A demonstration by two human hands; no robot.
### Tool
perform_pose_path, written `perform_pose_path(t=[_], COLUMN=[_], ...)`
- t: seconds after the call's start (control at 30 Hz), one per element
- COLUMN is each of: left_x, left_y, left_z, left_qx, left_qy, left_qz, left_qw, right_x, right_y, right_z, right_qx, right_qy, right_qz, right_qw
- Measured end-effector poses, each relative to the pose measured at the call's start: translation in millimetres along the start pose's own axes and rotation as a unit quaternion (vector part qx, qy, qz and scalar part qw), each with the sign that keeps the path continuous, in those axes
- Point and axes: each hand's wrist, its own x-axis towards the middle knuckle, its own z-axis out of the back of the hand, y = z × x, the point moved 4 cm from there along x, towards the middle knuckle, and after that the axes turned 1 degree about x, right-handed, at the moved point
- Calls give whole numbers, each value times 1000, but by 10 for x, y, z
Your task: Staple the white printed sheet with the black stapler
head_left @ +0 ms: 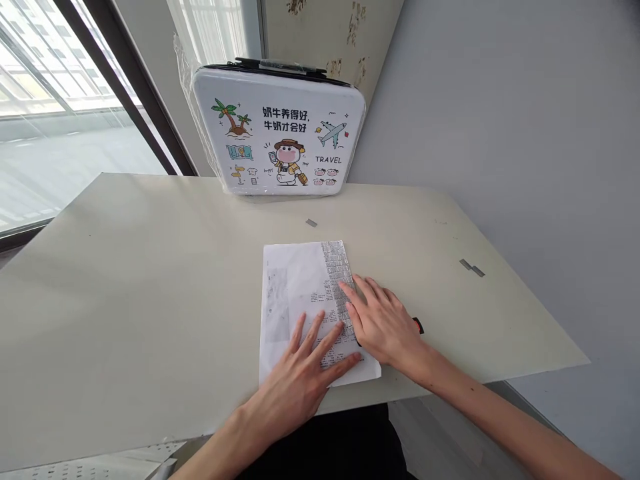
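Note:
A white sheet of paper lies on the table near its front edge, with a densely printed strip down its right side and a grey patch at left. My left hand rests on its lower part, fingers spread and flat. Along the printed right edge, my right hand lies with its fingers stretched out, fingertips touching the sheet. Beneath that hand a small black and red object pokes out by the wrist; most of it is covered and its kind cannot be made out.
A white cartoon-printed suitcase in clear plastic stands at the back of the pale table. Small grey strips lie on the tabletop, with more at right. A grey wall borders the right side; a window is at left.

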Motion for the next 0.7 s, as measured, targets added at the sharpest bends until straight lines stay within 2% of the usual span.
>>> perform_pose_path(t=[0.1,0.2,0.37,0.43,0.57,0.7], left_x=[-28,-76,-154,-179,-265,-476], left_y=[-2,4,11,20,125,475], left_z=[13,44,97,136,248,385], left_qx=[0,3,7,-1,-16,6], left_qy=[0,-1,13,9,6,-20], left_qz=[1,6,13,11,6,82], left_qw=[1000,1000,1000,1000,1000,996], right_x=[-42,-133,-322,-391,-511,-636], right_y=[-55,-125,-230,-321,-557,-825], right_z=[120,240,261,227,164,121], right_qx=[91,178,175,161,181,225], right_qy=[19,12,27,22,-5,-46], right_qz=[-14,-16,136,171,155,111], right_qw=[996,984,975,972,971,967])
